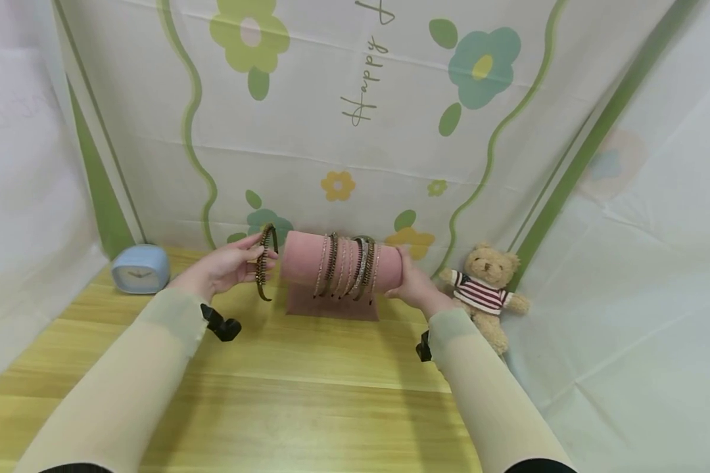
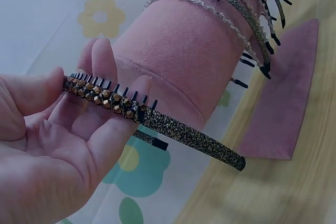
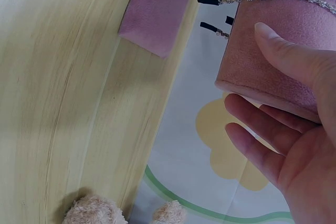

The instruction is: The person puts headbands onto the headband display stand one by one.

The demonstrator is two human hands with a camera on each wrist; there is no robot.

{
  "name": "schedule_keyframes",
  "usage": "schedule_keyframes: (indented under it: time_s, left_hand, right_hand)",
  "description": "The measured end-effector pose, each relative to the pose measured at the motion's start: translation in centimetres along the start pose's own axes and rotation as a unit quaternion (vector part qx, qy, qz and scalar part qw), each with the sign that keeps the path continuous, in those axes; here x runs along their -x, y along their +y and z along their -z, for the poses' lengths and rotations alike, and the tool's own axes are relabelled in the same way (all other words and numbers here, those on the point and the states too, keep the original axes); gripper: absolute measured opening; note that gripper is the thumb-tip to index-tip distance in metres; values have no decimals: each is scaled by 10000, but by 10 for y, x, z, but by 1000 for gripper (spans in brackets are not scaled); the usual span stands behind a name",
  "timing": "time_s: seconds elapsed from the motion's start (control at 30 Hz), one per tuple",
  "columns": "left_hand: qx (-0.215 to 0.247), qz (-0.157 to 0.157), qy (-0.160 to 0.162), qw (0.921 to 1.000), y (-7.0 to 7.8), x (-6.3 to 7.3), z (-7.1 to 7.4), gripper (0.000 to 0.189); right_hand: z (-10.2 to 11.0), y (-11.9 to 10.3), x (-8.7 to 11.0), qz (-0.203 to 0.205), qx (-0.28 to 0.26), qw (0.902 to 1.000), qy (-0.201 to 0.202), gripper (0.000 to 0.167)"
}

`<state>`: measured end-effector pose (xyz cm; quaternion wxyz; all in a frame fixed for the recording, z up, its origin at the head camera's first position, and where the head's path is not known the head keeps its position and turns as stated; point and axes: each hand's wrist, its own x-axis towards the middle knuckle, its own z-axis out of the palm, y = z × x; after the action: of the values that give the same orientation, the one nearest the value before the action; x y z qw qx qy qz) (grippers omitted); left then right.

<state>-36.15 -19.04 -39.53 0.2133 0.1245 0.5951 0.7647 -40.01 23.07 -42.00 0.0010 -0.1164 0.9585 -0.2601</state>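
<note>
My left hand (image 1: pixel 227 264) pinches a headband (image 1: pixel 261 266) just off the left end of a pink padded headband stand (image 1: pixel 300 253). In the left wrist view the headband shows bronze beads (image 2: pixel 105 99), black comb teeth and a dark glittery band, with thumb and fingers around its beaded part. Several other headbands (image 1: pixel 363 263), beaded and sparkly, sit around the stand's roll, their dark tips hanging below. At the roll's right end my right hand (image 1: pixel 415 284) holds the stand, its thumb (image 3: pixel 283 51) along the pink surface and other fingers by the end face.
The stand's flat pink base (image 1: pixel 331 307) rests on a wooden table (image 1: pixel 307 394). A blue clock (image 1: pixel 141 269) stands at the left, and a teddy bear (image 1: pixel 482 292) in a striped sweater sits at the right. Flower-printed cloth (image 1: pixel 296 118) hangs close behind the stand.
</note>
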Motion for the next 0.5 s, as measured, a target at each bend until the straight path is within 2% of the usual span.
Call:
schedule_keyframes:
  time_s: [0.27,0.5]
  left_hand:
    - [-195,85,26,9998,10,-25,-9,62]
    - [-112,237,72,9996,12,-42,-19,60]
  right_hand:
    - [0,0,0,25,-30,10000,-5,126]
    - [-2,2,-2,85,24,10000,38,126]
